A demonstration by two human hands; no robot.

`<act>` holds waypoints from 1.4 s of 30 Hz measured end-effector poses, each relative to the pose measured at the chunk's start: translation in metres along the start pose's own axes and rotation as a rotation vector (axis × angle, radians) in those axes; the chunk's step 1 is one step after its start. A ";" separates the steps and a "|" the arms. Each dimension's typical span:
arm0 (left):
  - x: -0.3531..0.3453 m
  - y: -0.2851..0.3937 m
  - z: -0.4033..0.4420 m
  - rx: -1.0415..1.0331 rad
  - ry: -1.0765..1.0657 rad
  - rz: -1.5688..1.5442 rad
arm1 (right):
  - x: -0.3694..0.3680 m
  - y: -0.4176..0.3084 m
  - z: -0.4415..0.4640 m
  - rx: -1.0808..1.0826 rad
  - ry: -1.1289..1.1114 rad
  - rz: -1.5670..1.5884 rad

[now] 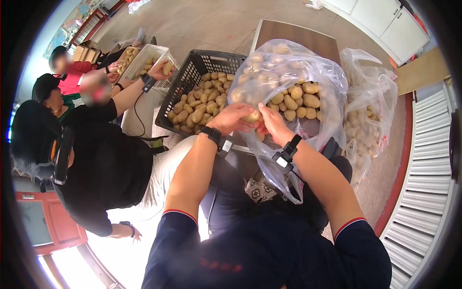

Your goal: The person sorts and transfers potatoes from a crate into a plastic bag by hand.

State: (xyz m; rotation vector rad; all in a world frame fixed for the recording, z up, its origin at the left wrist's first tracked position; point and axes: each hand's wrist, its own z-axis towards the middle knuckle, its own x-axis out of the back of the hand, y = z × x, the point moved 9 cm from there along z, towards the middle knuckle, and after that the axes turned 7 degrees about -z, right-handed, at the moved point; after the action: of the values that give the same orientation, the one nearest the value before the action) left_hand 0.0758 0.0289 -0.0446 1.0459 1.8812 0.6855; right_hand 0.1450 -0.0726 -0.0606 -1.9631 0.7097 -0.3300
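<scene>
In front of my body, a potato [253, 116] is held between both hands. My left hand [233, 119] is closed on it from the left. My right hand [275, 126] grips it from the other side, thumb up and fingers partly hidden. Just beyond them lies a large clear plastic bag [332, 77], its mouth open toward me and showing many potatoes [298, 100] inside. To the left of my hands stands a black crate [166, 103] partly filled with potatoes [204, 103].
Beside me on the left, a person in black [106, 164] holds a potato [168, 68] over a white crate [161, 52]. More people sit farther left. Another clear bag of potatoes [361, 130] stands at right, near a white radiator [418, 188]. A brown board [298, 36] lies behind the large bag.
</scene>
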 end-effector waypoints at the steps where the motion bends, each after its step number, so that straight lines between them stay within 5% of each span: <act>1: 0.003 -0.001 0.001 0.000 0.003 -0.004 | 0.006 0.001 0.003 0.017 0.041 -0.008; 5: 0.030 0.003 0.001 -0.079 0.136 -0.174 | 0.043 0.003 0.032 0.427 0.324 -0.514; 13: 0.108 -0.005 -0.003 -0.231 0.486 -0.550 | 0.026 -0.005 0.021 0.579 0.340 -1.287; 17: 0.133 -0.012 -0.004 -0.312 0.573 -0.581 | 0.000 -0.029 0.003 0.820 0.335 -1.262; 22: 0.149 -0.020 -0.004 -0.316 0.634 -0.573 | -0.022 -0.019 0.001 0.610 0.226 -1.559; 29: 0.156 -0.019 -0.022 -0.337 0.719 -0.544 | -0.015 -0.011 -0.006 0.726 0.386 -1.570; 32: 0.133 0.028 -0.042 -0.430 0.795 1.041 | -0.007 -0.007 -0.016 0.734 0.390 -1.625; 34: 0.157 0.017 -0.038 -0.651 0.792 0.601 | 0.002 0.002 -0.022 0.669 0.355 -1.656; 38: 0.159 0.015 -0.031 -0.419 0.861 1.167 | 0.018 0.018 -0.030 0.714 0.379 -1.594; 42: 0.148 0.019 -0.038 -0.443 0.843 1.262 | 0.033 0.026 -0.029 0.645 0.323 -1.518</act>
State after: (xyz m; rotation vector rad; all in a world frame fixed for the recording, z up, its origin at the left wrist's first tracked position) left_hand 0.0078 0.1643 -0.0723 1.7372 1.3032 2.4255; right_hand 0.1474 -0.1222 -0.0722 -1.4406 -0.7933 -1.5524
